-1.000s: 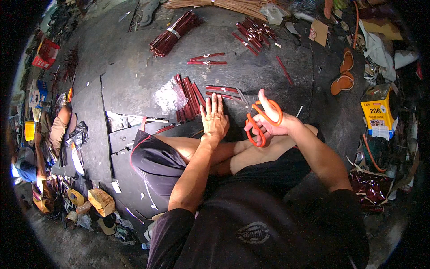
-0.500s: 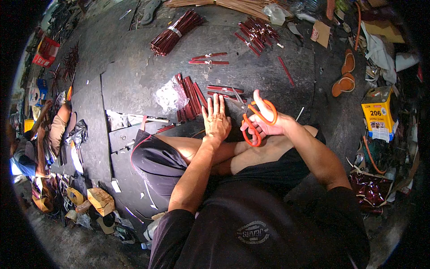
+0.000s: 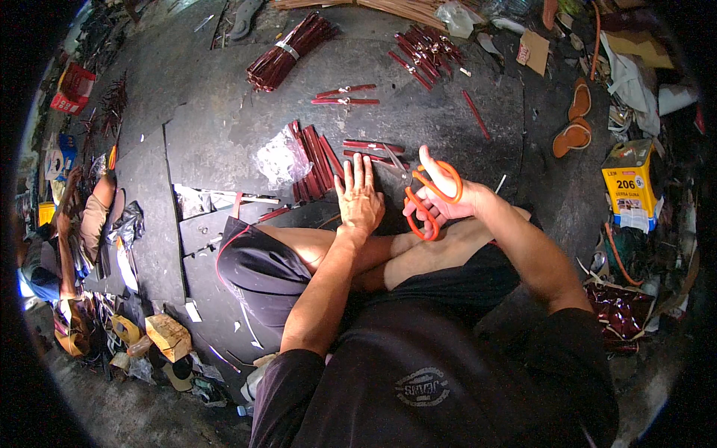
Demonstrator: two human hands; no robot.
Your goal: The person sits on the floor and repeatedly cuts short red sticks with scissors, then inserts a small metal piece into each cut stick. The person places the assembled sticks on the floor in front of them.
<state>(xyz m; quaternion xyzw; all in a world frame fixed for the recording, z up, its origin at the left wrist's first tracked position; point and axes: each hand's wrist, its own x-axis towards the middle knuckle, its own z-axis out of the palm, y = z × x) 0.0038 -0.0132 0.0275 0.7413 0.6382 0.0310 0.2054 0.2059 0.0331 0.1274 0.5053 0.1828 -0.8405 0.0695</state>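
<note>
Floor [image 3: 224,127]: dark, flat sheets laid over it; the person sits cross-legged here, so all work happens low and close to the knees.
Bundle [image 3: 287,51]: large tied pack of dark red strips, far from both hands; no risk at present.
Strips [image 3: 317,160]: loose dark red pieces fanned just left of the left hand, beside a clear plastic bag [image 3: 276,158]; a sweep of the forearm could scatter them.
Left hand [image 3: 360,196]: flat, fingers spread, pressed down on dark material on the floor. Risk: the fingertips lie near the cutting line; if the material shifts, a finger could meet the blades.
Right hand [image 3: 448,196]: fingers through the loops, gripping the scissors, held just right of the left hand.
Scissors [image 3: 427,203]: orange handles, just above the floor by the crossed legs. Risk: a slip of the grip would send them toward the shin or the left hand.
Hidden, blades: mostly indistinct against the dark floor; open or closed cannot be told.
Hidden, workpiece: what lies under the left palm is covered; its shape and edge are unclear.
Hidden, rim: items at the picture edge are bent and too small to identify.
</note>
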